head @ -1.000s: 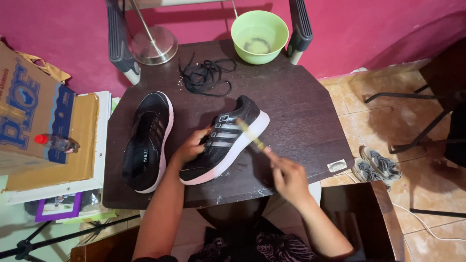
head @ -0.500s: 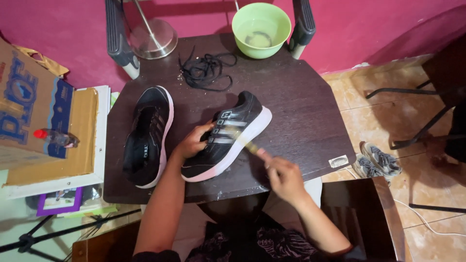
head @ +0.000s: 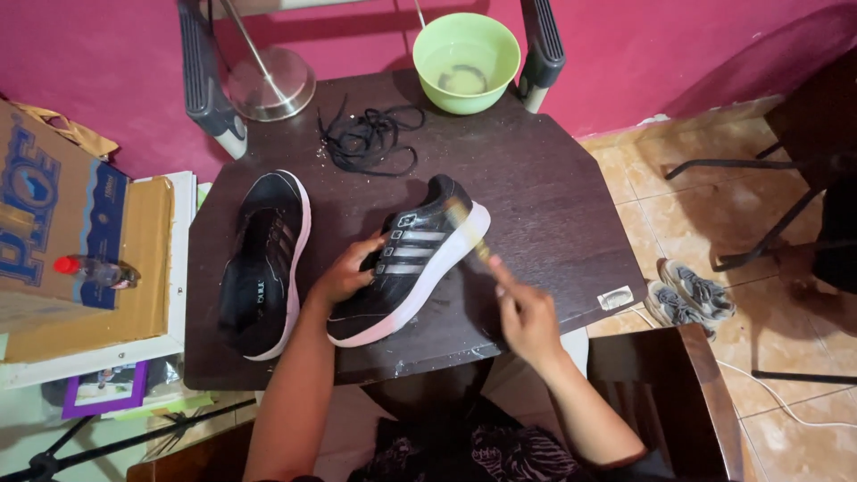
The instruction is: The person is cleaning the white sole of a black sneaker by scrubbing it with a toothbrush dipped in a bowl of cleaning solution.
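Your left hand (head: 344, 272) curled around the black striped shoe (head: 412, 259) lying at the middle of the dark wooden table (head: 553, 214), gripping its upper from the nine o'clock side. Your right hand (head: 528, 317) was closed around a small brush (head: 473, 236), whose blurred head met the shoe's sole edge at about three o'clock. The table stood against a magenta wall, with tiled floor at three o'clock. The second black shoe (head: 263, 263) lay just beside the first at nine o'clock. Loose laces (head: 370, 138) and a green bowl (head: 466, 61) sat toward twelve o'clock, well apart from your hands.
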